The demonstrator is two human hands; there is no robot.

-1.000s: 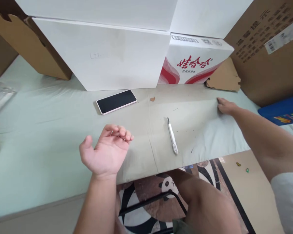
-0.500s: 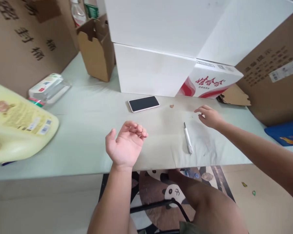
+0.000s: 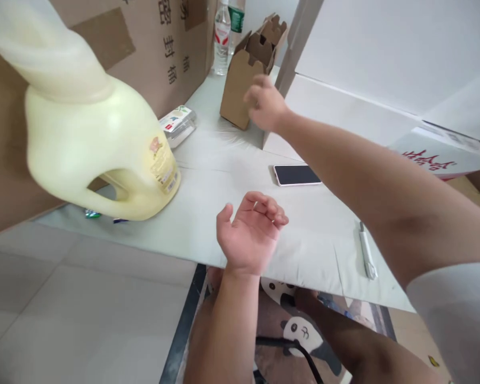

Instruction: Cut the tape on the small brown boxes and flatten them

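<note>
My left hand [image 3: 251, 234] hovers palm-up over the near edge of the pale green table [image 3: 208, 186], fingers loosely curled with nothing in them. My right hand [image 3: 265, 103] stretches far across to the left, close to a small open brown cardboard box [image 3: 246, 69]; its fingers are blurred by motion. A large pale yellow detergent jug [image 3: 92, 138] stands at the left. A black phone [image 3: 296, 174] lies flat between my two arms. A white pen-like craft knife [image 3: 367, 250] lies under my right forearm.
Big white boxes [image 3: 364, 69] line the back, one with red print [image 3: 436, 157]. A brown carton with dark lettering [image 3: 160, 42] stands at the left. Water bottles [image 3: 223, 32] stand behind the small box. A clear packet [image 3: 176, 124] lies by the jug.
The view has swung left. My right hand has travelled from beside the knife, far left and back, to the small cardboard box. My left hand has held its pose.
</note>
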